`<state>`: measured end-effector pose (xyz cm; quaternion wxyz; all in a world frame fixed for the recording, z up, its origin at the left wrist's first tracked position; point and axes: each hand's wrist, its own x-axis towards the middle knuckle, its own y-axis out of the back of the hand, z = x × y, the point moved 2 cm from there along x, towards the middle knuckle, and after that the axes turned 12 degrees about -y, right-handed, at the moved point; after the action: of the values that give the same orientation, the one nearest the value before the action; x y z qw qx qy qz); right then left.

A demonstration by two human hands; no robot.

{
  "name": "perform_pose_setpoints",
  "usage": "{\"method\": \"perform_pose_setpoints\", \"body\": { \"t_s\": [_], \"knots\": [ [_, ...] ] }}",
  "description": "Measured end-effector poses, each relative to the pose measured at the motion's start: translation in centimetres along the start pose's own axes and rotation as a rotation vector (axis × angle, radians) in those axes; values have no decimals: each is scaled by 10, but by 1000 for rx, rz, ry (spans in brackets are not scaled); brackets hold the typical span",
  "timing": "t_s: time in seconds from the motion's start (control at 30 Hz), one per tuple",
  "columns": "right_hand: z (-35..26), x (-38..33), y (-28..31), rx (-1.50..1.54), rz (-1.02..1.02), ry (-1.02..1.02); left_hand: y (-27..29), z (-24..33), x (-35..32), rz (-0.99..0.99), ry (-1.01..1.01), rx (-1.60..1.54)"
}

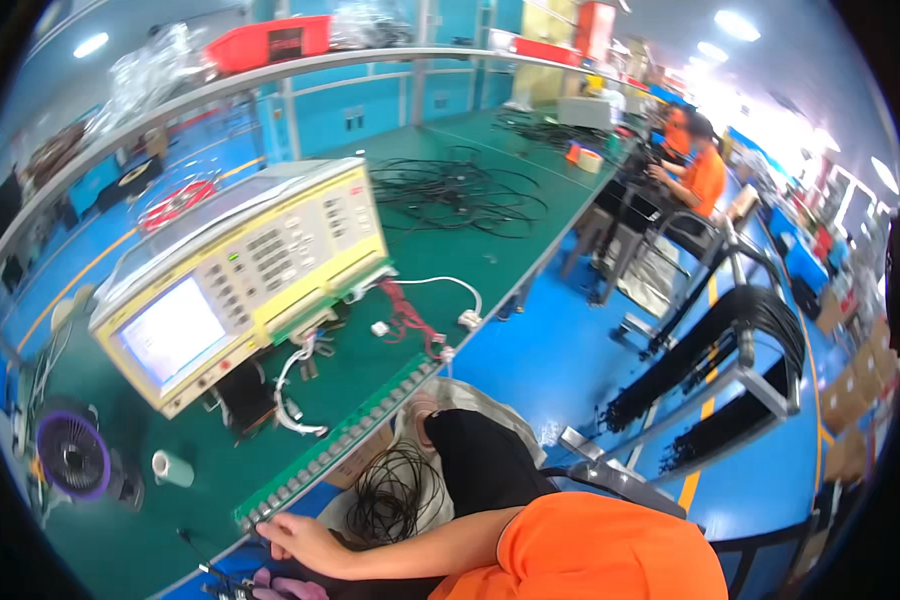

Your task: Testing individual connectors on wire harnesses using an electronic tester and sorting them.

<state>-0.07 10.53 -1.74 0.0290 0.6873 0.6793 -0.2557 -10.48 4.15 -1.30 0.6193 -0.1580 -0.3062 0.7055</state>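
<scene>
My right hand (295, 538) reaches in from an orange sleeve to the near end of a long green strip with a row of metal connectors (340, 440) along the bench edge. Its fingers are closed together there, and what they hold is too small to make out. At the lower edge a purple-pink shape (288, 585) looks like my left hand in a glove. It is mostly cut off, so its fingers cannot be read. Black cable ends (225, 582) lie beside it. A cream-yellow bench tester (245, 275) with a lit screen stands tilted in view beyond the strip.
On the green bench (470, 245) lie tangled black cables (455, 190), a purple-rimmed fan (73, 455) and a white roll (173, 468). A cable coil (395, 495) rests by my lap. At right stands a rack hung with black cables (710, 350); people in orange sit farther along.
</scene>
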Motion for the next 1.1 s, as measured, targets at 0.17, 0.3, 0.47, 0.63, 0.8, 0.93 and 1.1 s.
{"method": "perform_pose_setpoints", "body": {
  "t_s": [0.17, 0.3, 0.47, 0.63, 0.8, 0.93, 1.1],
  "knots": [
    [-22, 1, 39, -167, -7, -6, -46, -4, 10, 180, 167, 46],
    [-19, -24, 49, -331, 72, 216, -37, -1, 2, 68, 39, 226],
    [-50, -58, 64, -374, -68, 326, -28, -40, -5, -209, -334, 1051],
    [-41, -53, 61, -199, -237, 46, -56, -24, -3, 139, 174, 95],
    [-35, -45, 50, -249, -287, 28, -55, -18, -5, 229, 178, 150],
    [-37, -45, 46, 37, -283, -175, -54, -23, -4, 227, 68, 212],
    [-26, -16, 58, -115, -103, -35, -36, -24, 9, 296, 16, 300]
  ]
}}
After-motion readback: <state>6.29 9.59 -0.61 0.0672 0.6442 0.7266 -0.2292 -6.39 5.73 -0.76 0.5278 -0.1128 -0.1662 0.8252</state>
